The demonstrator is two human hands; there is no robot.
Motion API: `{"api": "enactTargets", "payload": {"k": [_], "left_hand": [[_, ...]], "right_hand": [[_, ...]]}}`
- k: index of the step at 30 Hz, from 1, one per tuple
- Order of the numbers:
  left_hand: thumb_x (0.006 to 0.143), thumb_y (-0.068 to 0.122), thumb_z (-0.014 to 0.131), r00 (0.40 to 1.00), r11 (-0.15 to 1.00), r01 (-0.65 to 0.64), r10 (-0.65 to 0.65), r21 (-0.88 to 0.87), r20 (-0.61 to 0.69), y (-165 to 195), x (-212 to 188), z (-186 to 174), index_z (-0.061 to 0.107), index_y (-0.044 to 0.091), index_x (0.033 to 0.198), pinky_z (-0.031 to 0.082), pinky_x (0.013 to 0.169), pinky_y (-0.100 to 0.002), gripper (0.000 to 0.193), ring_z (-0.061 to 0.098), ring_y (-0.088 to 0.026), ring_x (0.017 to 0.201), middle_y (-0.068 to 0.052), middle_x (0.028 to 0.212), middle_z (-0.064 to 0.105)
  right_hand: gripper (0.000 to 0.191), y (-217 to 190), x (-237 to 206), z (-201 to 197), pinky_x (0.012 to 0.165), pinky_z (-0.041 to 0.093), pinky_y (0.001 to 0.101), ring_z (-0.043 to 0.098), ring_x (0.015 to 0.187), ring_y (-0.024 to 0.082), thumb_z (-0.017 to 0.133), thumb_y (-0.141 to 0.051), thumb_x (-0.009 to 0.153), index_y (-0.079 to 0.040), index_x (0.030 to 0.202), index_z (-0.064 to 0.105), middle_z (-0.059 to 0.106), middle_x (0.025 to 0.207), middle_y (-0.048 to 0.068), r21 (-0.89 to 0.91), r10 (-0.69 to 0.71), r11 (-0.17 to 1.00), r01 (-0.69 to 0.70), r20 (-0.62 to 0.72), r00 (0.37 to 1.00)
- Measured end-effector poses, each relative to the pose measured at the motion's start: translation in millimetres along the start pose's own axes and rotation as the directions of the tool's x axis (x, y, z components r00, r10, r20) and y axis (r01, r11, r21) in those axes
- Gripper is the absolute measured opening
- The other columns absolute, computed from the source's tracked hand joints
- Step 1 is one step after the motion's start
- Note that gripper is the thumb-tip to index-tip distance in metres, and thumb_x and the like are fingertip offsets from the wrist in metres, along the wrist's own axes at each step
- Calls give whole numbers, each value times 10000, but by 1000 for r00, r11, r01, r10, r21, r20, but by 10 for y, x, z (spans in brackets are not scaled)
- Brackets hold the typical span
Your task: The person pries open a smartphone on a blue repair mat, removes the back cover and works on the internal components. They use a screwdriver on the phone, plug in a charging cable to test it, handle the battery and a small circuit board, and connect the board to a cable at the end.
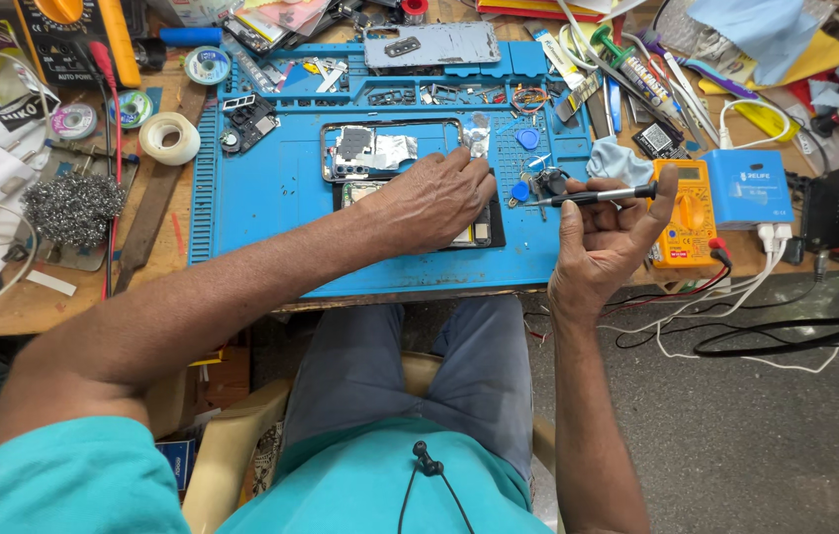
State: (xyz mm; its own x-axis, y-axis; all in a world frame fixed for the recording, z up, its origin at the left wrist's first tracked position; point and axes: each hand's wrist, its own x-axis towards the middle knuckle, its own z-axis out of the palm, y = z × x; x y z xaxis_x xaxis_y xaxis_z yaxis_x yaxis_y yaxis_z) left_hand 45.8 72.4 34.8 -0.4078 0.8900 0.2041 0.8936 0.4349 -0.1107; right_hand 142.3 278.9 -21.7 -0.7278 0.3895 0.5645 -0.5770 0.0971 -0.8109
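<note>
Head view looks down on a cluttered wooden counter (63,297) carrying a blue work mat (271,198). Along the mat's far edge run small moulded compartments (419,95) holding tiny screws and dark parts, too small to tell apart. On the mat lies an opened phone (380,148), its silver shielding showing, and just in front of it a second dark phone body (474,232), mostly hidden under the left hand (434,198), which lies palm down on it with fingers spread flat, gripping nothing that can be seen. The right hand (603,247) is held palm up at the mat's right edge, well apart from the left, thumb and fingers clamped on a slim black screwdriver (598,196) whose tip points left toward the phones. Beside that hand sits an orange multimeter (689,213) and a blue power box (748,188). At the left stand a tape roll (169,136) and a steel wool pad (73,208). Below the counter edge is grey floor (736,435) with trailing cables.
</note>
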Motion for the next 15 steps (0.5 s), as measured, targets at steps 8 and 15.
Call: {"api": "enactTargets", "payload": {"k": [8,15], "left_hand": [[954,156,563,999,998,-34,33,-51,-23,-28,-7,-102,587,7,1035,543,723,-398,171,620,-269,877,-113,915,583],[969,154,551,999,999,-34,34,-10,-41,-15,-37,-79,587,22,1021,533,739,-385,147,622,-240,901,-96,915,581]], "right_hand": [[923,-12,-12,3,1118,562,324,664,1157,186,636,223,1074,-192,1678,75,571,1254,109,14,5,1000,-5,-17,1000],[918,-10,-27,-2,1108,548,318,662,1151,183,638,224,1079,-195,1677,82,568,1266,107,58,28,998,-26,-29,999]]}}
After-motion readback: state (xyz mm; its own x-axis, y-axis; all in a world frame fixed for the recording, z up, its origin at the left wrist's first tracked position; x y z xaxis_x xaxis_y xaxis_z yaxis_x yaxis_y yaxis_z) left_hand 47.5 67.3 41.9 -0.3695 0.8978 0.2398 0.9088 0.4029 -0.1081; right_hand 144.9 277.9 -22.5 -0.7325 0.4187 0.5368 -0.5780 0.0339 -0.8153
